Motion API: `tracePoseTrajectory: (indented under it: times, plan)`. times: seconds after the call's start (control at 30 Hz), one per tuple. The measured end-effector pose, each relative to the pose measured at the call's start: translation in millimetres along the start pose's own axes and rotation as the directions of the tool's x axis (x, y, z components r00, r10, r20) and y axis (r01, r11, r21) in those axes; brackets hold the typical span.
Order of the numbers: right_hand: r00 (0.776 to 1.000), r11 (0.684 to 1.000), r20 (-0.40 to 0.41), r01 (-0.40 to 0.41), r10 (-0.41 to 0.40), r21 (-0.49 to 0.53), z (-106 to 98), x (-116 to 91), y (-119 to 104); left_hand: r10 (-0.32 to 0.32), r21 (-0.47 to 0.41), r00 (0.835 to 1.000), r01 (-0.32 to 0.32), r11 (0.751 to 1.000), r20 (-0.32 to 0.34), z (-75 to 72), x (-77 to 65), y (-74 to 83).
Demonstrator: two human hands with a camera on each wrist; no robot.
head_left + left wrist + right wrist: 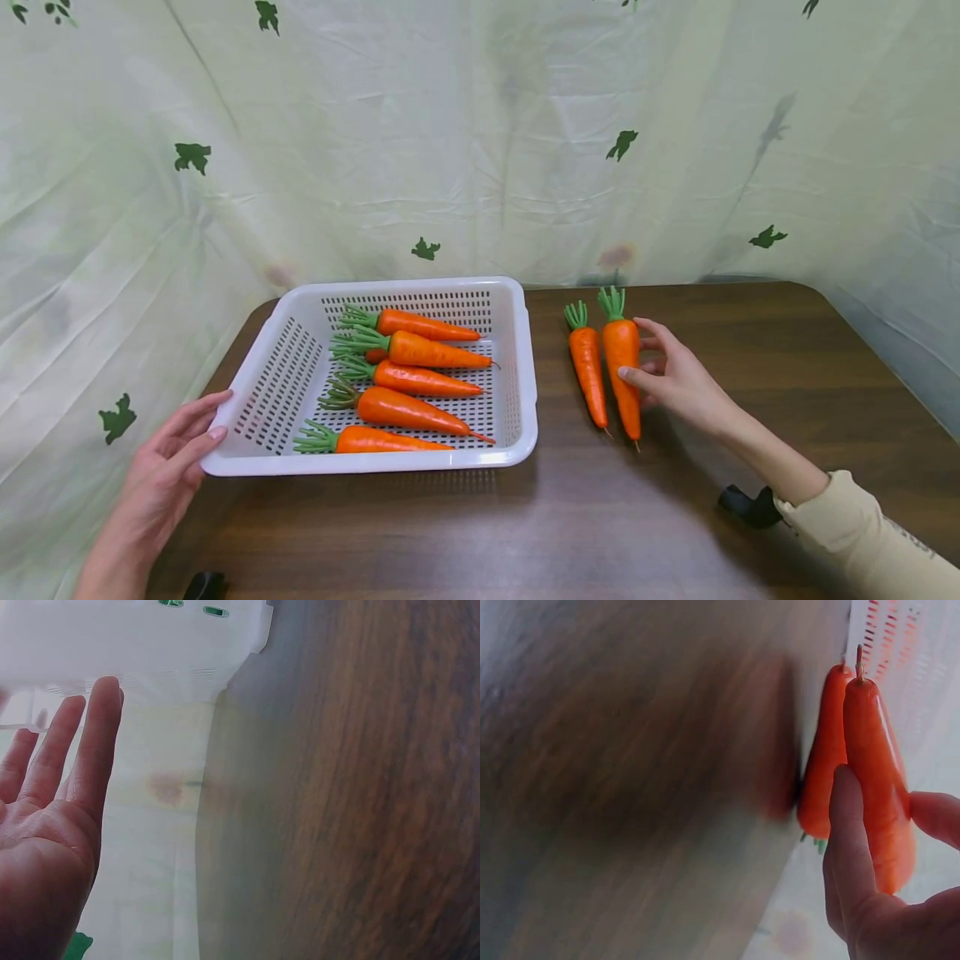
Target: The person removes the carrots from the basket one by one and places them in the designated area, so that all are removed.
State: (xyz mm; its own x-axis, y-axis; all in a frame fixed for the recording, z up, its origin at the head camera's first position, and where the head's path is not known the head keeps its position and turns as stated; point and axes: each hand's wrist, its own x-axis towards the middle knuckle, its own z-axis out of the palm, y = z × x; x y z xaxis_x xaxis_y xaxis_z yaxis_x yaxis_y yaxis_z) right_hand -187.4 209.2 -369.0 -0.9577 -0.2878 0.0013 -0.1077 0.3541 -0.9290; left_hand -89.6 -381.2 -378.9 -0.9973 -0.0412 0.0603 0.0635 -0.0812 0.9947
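A slip of the gripped carrot (621, 350), to the right of the white perforated basket (360, 465), would seem the likeliest mishap: its surface is glossy and its body tapers, so it could be rolled or squeezed free if too light or uneven a pinch were applied. The loose carrot (587, 367), lying just beside it on the side nearer the basket, could be knocked askew if the gripped one were swept low toward the basket across the table (525, 542). The basket could also be shoved or tipped if its left rim were pressed hard, and the carrots inside (420, 379), one of them mostly covered by another, could then be rolled together.

The gripped carrot is pinched between the thumb and fingers of the right hand (671, 375), on that hand's basket-facing side, its green stems directed toward the level of the basket's back rim and its thin tip toward the front. Whether it is raised off the table cannot be told. At the basket's left front corner, the rim is touched by the left hand (168, 467), whose fingers are extended nearly straight.
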Motion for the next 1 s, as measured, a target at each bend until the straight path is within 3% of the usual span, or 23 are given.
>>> tracePoseTrajectory:
  times: [0.5,1.0]
  plan:
    - [0.992,0.986,0.014,-0.122,0.124,-0.111,-7,17,18,-0.007,-0.003,1.000,0.007,1.000,-0.011,0.7,0.2,0.1]
    - [0.989,0.980,0.015,-0.143,0.146,-0.137,-4,26,21,-0.028,0.008,0.999,0.028,1.000,-0.038,1.4,-0.5,-1.0]
